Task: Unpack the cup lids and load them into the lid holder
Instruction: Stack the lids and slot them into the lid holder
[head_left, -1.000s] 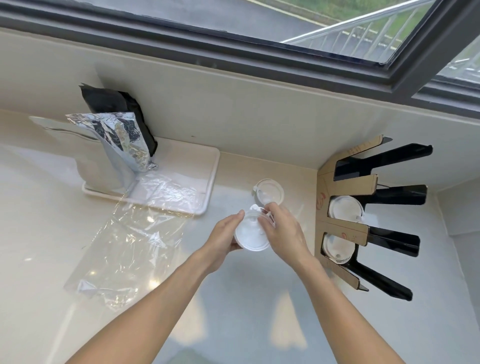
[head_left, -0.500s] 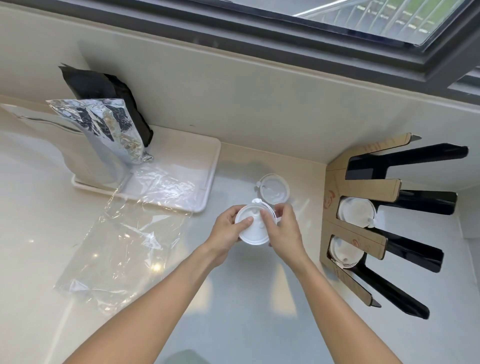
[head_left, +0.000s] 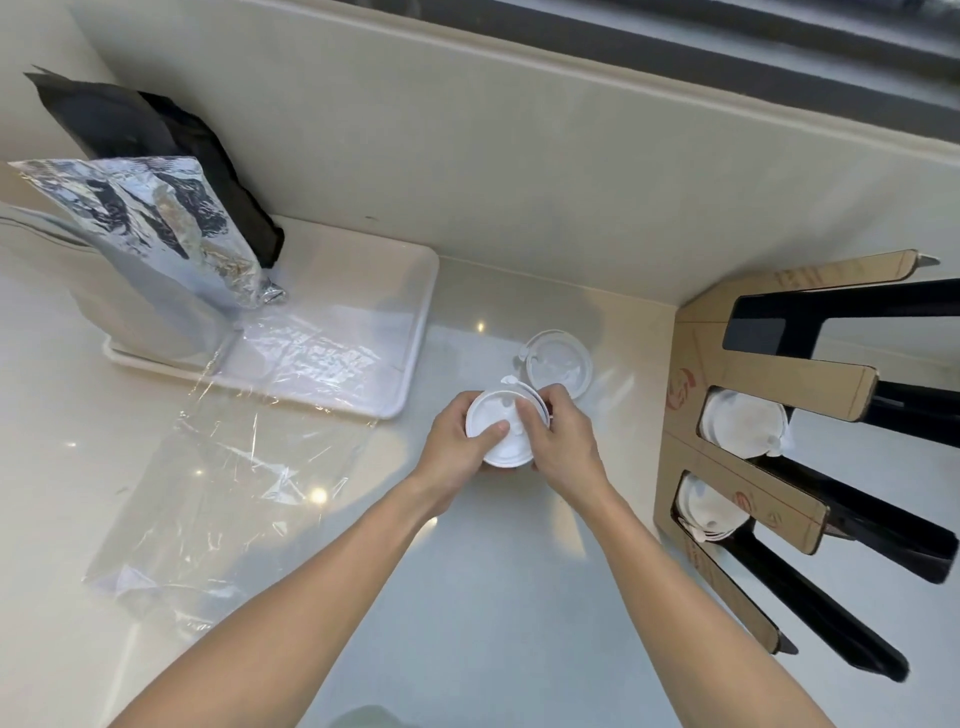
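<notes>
**Both hands close on the lid stack**

Since half a second ago the left thumb has slid further onto the top of the small stack of white lids (head_left: 501, 434), and both hands sit slightly nearer the loose lid (head_left: 558, 362). The left hand (head_left: 457, 451) cups the stack from its side, fingers (head_left: 491, 431) pressed on the rim; the right hand (head_left: 563, 441) pinches the opposite edge — thumb on top, fingertips curled over the far rim. The stack hangs just above the counter (head_left: 467, 597). The loose lid lies flat just beyond the right fingers. Well to their right stands the lid holder (head_left: 753, 467), two slots showing lids. Left of the left fingers lie clear wrap (head_left: 223, 483) and a tray (head_left: 395, 332).
</notes>
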